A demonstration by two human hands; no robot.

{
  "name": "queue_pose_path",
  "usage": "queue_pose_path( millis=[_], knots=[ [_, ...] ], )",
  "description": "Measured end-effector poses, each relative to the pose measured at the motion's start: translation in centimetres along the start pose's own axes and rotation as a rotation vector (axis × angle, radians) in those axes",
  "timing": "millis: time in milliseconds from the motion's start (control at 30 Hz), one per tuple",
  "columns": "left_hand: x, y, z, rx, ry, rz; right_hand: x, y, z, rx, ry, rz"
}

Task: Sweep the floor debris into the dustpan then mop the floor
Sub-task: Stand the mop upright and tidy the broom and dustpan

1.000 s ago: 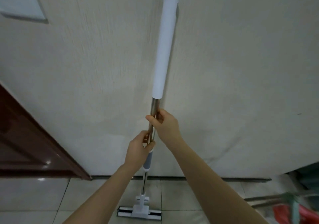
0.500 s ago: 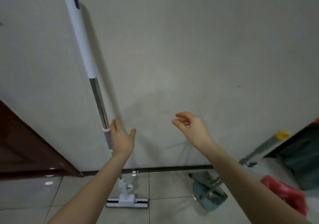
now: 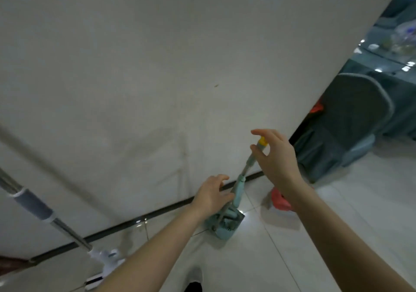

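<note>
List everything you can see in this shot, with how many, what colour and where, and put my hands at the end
Mop: one, steel pole with grey grip and white head, leaning on the wall at far left.
Broom and dustpan set: one, pale teal with a yellow-capped handle, standing by the wall at centre.
Red object: one, on the floor behind the right forearm; too blurred to identify.
Covered chair: one, dark grey-green, past the wall corner at right.
Wall: one, off-white, with a dark baseboard.
Floor: pale glossy tiles.
Shoe: one, dark tip at the bottom edge.
Left hand: open, at the set's lower handle.
Right hand: open, around the yellow cap, not closed.
</note>
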State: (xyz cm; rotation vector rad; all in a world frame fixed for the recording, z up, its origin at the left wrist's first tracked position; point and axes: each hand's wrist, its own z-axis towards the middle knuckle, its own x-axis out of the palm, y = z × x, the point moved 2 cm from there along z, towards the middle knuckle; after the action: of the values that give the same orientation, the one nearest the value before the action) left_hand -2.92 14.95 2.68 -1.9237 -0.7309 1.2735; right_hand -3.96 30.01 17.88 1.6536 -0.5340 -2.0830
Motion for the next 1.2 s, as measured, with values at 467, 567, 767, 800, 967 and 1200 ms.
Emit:
queue_pose_path(
  millis=[467,567,767,800,967,1200],
  knots=[
    [6.4,3.9,8.4,-0.117,0.281,-0.115,3.5,-5.1,7.6,-0.017,0.266,-0.050],
    [5.0,4.6,9.0,-0.192,0.261,-0.217,4.7,-3.9,9.1,-0.078,0.317,-0.019],
    [0.9,6.7,8.4,-0.221,0.114,-0.250,7.3,-0.6,11.4,-0.207,0.370,0.050],
    [0.1,7.1,8.1,-0.213,0.093,-0.217,7.7,-0.1,11.6,-0.238,0.375,0.051],
    [-2.8,9.4,7.9,-0.228,0.109,0.126,9.2,0.8,12.3,-0.405,0.412,0.031],
    [-3.9,9.1,8.3,-0.405,-0.390,0.164,9.5,-0.2,13.4,-0.461,0.428,0.166]
  ],
)
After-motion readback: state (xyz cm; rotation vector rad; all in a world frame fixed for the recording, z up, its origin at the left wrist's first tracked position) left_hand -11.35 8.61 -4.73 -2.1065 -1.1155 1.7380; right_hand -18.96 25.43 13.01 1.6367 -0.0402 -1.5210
